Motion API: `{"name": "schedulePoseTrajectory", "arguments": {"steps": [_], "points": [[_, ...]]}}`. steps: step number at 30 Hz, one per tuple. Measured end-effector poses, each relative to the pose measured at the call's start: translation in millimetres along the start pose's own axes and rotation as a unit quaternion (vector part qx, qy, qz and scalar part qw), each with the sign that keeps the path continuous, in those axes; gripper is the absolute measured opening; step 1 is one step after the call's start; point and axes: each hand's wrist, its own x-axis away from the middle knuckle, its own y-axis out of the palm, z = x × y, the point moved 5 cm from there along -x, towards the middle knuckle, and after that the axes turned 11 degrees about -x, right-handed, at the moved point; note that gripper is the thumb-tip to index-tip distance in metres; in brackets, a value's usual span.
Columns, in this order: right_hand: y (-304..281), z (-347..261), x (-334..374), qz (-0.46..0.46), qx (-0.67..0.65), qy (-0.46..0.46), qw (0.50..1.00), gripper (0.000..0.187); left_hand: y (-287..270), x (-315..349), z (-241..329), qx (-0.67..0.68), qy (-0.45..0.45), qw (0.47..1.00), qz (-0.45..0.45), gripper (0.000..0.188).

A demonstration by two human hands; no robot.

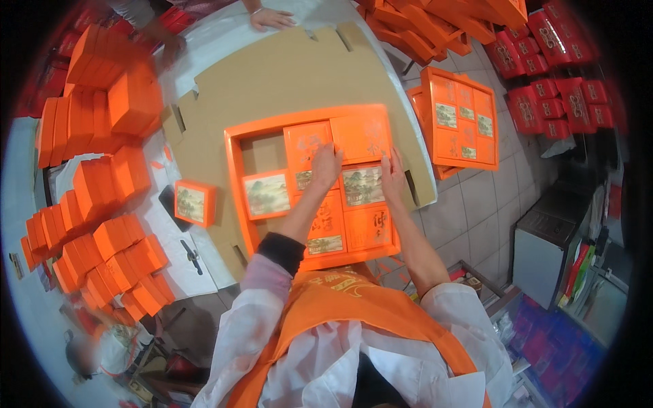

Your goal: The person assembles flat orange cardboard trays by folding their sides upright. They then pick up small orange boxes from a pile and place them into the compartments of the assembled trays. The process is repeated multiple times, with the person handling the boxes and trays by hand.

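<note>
A large orange tray [235,178] lies in front of me, fitted with several smaller orange boxes, some bearing landscape pictures. My left hand [327,167] reaches over the middle of it, fingers bent at the left edge of the upper-right orange box [358,138]. At that box's lower right corner, by the tray's right rim, is my right hand [392,178]; its fingers are close together along the side. Both hands appear to grip this box, though their undersides are hidden. Tan shows in the tray's upper-left compartment [262,154]. A picture-faced orange box [194,203] sits outside, to the left.
Brown cardboard [272,80] lies under the tray on a white-covered table. Stacked orange boxes [102,231] crowd the left. Filled orange trays [461,119] stand at right, before red boxes [544,102]. Another person's hand [272,18] rests at the far edge.
</note>
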Motion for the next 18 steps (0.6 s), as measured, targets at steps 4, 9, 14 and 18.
{"name": "schedulePoseTrajectory", "arguments": {"steps": [4,9,14,18], "points": [[-5.8,11.3,-6.1,-0.016,0.179,-0.073,0.981,0.052,10.4,0.3,7.3,0.003,0.012,0.997,0.079,0.040],[10.9,-9.3,1.9,-0.038,0.417,-0.196,0.887,0.052,13.7,6.9,8.0,-0.087,0.022,0.993,0.080,0.071],[7.3,2.6,-4.2,-0.083,0.345,-0.203,0.913,0.048,23.7,16.7,-10.4,-0.014,0.085,0.986,0.145,0.061],[7.0,-3.7,-2.4,-0.070,0.384,-0.217,0.895,0.048,-42.7,80.8,-48.8,0.093,0.047,0.989,0.104,0.055]]}}
